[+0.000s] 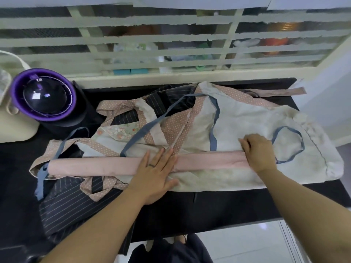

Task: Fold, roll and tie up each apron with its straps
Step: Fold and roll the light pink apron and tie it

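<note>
A pale cream apron [247, 118] with pink dotted trim lies spread across the black table [218, 205]. Its near edge is folded into a long pink band [95, 167] running left to right. My left hand [154, 175] lies flat on the middle of that band, fingers straight. My right hand [258, 152] presses on the band's right part, with its fingertips bent over the fold's far edge. Blue-grey straps [214, 118] loop loosely over the cream cloth. A dark pinstriped apron [66, 205] lies underneath at the left.
A purple-rimmed round appliance [44, 95] stands at the table's back left, beside a cream bag [13, 128]. A barred window [171, 44] runs along the back. White floor tiles [256, 242] show past the table's front right edge.
</note>
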A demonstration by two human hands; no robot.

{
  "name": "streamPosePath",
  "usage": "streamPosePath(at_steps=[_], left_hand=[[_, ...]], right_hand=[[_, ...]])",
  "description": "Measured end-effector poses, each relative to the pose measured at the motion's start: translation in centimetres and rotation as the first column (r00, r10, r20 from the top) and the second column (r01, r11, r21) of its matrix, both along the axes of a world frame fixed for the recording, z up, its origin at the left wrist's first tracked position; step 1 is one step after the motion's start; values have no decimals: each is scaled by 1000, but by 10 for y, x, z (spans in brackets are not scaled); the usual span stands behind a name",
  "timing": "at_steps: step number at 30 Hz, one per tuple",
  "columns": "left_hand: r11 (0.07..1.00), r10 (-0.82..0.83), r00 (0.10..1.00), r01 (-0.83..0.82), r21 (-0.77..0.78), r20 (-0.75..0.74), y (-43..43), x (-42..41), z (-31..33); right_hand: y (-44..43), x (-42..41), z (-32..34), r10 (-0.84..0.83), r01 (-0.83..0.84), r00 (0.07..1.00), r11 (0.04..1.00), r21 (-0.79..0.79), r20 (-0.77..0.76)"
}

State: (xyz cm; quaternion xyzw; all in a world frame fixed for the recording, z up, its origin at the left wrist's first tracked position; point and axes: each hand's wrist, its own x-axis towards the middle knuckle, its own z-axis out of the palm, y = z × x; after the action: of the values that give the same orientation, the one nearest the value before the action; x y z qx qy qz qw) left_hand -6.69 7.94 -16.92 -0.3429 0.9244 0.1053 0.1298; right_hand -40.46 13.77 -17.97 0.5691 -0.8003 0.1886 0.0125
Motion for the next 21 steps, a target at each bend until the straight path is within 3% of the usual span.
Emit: streamPosePath(at_steps=[3, 6, 7, 8, 9, 10, 11, 12, 14, 17, 18, 19, 21], left_hand=[[998, 25, 1000, -25, 56, -7, 1, -1, 5], [997, 29, 999, -27, 75, -16, 1, 0, 5], [996, 33, 999, -31, 88, -16, 1, 0, 5], [995, 27, 1000, -26, 95, -11, 1, -1, 4], [995, 29, 999, -28, 96, -13, 1, -1, 5], [995, 36, 999, -34, 95, -19, 1, -1, 5], [995, 39, 999, -37, 94, -20, 1, -2, 6], [995, 39, 999, -37, 90, -14, 1, -1, 6], [996, 35, 999, -35, 79, -4, 0, -1, 5], [995, 34, 999, -33, 96, -12, 1, -1, 6], [994, 34, 999, -33, 101, -10, 1, 0, 7], [993, 36, 999, -35, 110, -9, 2, 0, 9], [992, 38, 999, -36, 123, -12, 1, 0, 13]], right_hand=[[11, 10, 17, -64, 80, 991, 987, -138, 119], [35, 67, 44, -196, 313, 897, 915, -256, 395], [43, 86, 49, -276, 456, 787, 862, -220, 552], [48, 102, 51, -355, 613, 581, 783, -107, 733], [48, 114, 50, -372, 699, 294, 712, 68, 880], [46, 122, 48, -324, 702, 13, 677, 222, 946], [43, 127, 46, -254, 671, -208, 666, 327, 945], [38, 129, 47, -204, 630, -351, 670, 392, 914], [25, 131, 52, -162, 555, -487, 701, 448, 858], [11, 140, 55, -104, 508, -543, 750, 425, 833], [8, 148, 55, -107, 509, -489, 771, 383, 866], [7, 157, 55, -147, 496, -381, 801, 336, 913], [5, 174, 49, -225, 409, -83, 881, 239, 971]])
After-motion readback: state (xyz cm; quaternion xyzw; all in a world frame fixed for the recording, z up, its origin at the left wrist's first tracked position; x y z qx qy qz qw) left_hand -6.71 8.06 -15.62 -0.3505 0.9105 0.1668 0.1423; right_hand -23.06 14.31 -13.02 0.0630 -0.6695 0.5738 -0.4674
